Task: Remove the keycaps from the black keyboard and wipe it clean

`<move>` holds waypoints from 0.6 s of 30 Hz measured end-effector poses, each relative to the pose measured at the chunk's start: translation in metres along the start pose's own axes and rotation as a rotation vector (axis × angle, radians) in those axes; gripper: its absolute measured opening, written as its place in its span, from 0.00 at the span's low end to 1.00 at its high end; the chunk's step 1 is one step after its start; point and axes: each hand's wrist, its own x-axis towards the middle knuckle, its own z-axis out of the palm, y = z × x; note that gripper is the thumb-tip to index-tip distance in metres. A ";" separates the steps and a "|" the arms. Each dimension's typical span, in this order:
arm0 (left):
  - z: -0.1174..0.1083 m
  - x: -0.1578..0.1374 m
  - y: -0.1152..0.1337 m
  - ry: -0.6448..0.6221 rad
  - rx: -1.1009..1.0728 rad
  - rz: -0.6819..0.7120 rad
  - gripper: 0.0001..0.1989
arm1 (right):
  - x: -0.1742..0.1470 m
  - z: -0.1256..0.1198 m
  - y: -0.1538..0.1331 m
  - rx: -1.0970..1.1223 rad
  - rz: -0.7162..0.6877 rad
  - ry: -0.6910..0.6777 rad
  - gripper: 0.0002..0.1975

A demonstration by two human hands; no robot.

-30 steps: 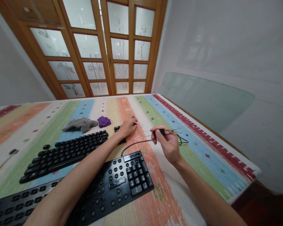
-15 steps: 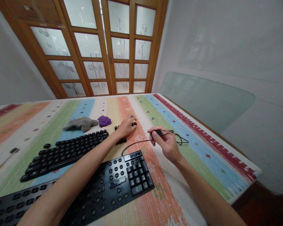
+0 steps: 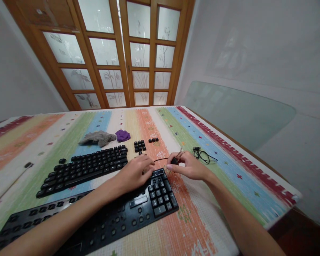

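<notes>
My left hand (image 3: 136, 172) hangs over the top edge of a black keyboard (image 3: 122, 220), fingers loosely bent and thumb apart, with nothing visible in it. Many keycaps are off this keyboard, its bare sockets showing, while its number pad (image 3: 162, 197) still bears caps. To the right of its upper corner, my right hand (image 3: 188, 165) is closed on a small black-handled tool (image 3: 174, 161); the fingers hide most of it. Beyond my left hand lie a cluster of loose keycaps (image 3: 140, 145) and a short row of keycaps (image 3: 153, 140).
A large block of black keycaps (image 3: 88, 167) lies left, with one keycap (image 3: 62, 161) apart. A grey cloth (image 3: 98, 138) and a purple cloth (image 3: 122, 135) are behind. A coiled black cable (image 3: 205, 155) lies right; a pale cable (image 3: 10, 186) lies far left.
My left hand has drawn back from the far keycaps to the keyboard's top edge, uncovering the short row. My right hand has come slightly nearer the keyboard, still holding the tool.
</notes>
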 end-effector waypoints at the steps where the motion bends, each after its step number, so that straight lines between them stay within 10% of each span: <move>1: 0.001 -0.007 0.007 -0.020 -0.016 0.001 0.08 | 0.000 0.000 0.001 0.009 0.006 -0.003 0.18; 18: 0.023 -0.043 0.021 0.071 -0.089 -0.023 0.11 | 0.000 -0.002 0.017 0.341 0.115 -0.012 0.19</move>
